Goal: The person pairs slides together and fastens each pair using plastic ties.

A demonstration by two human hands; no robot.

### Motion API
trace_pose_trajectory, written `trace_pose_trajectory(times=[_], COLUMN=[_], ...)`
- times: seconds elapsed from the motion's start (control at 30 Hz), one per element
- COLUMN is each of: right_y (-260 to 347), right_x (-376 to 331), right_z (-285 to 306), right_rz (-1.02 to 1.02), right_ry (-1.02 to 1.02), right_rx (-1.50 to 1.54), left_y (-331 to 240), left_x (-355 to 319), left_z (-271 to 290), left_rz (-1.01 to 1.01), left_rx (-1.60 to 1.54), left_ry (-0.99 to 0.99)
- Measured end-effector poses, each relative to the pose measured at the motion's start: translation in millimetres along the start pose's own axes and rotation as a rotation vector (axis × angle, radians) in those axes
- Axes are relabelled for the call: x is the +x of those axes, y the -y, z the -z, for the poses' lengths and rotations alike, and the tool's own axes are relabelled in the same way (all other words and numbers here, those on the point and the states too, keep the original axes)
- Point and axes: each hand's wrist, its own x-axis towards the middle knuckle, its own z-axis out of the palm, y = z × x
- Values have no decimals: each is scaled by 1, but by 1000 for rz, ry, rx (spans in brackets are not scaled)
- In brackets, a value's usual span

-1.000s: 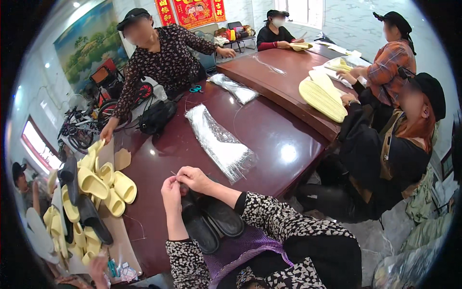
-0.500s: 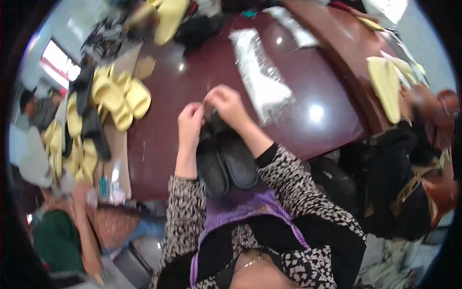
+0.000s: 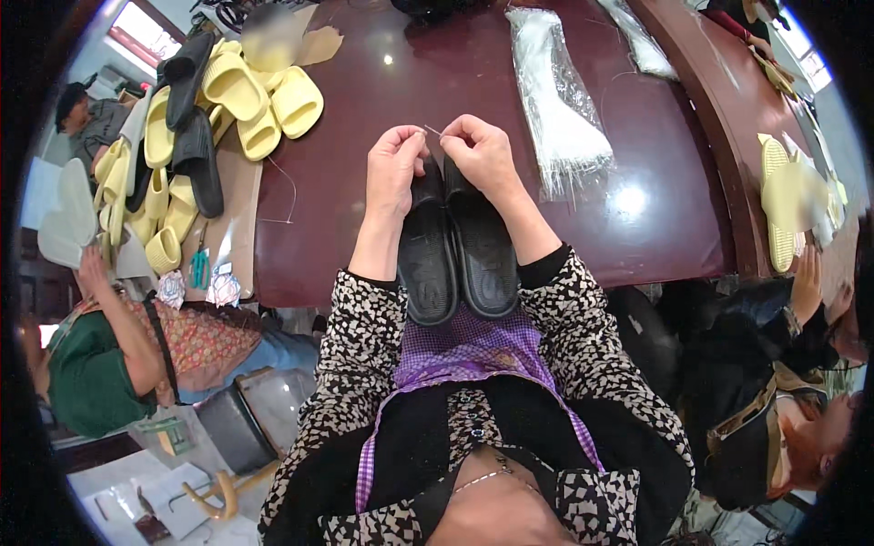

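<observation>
A thin needle (image 3: 431,130) is pinched between the left hand (image 3: 393,168) and the right hand (image 3: 482,155), both grips clenched on it. The needle is held just above two black slippers (image 3: 455,246), which lie side by side at the worktop (image 3: 346,209) edge.

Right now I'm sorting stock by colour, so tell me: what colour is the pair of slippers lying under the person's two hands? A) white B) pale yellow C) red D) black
D: the pair of slippers lying side by side at the table edge under the left hand and the right hand is black; the pale yellow slippers are piled off to the left.
</observation>
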Motion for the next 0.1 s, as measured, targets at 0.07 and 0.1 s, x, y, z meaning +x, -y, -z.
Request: trace_pose_trajectory(times=[0.07,0.1], right_y=[-2,-3], right_x=[1,1], right_z=[1,2], right_rz=[3,-9], right_ry=[-6,18], right_rx=[-67,-93], left_y=[1,1], left_x=[1,1], left_z=[-1,-1], left_rz=[2,2], left_rx=[-18,-37], left_ry=[1,3])
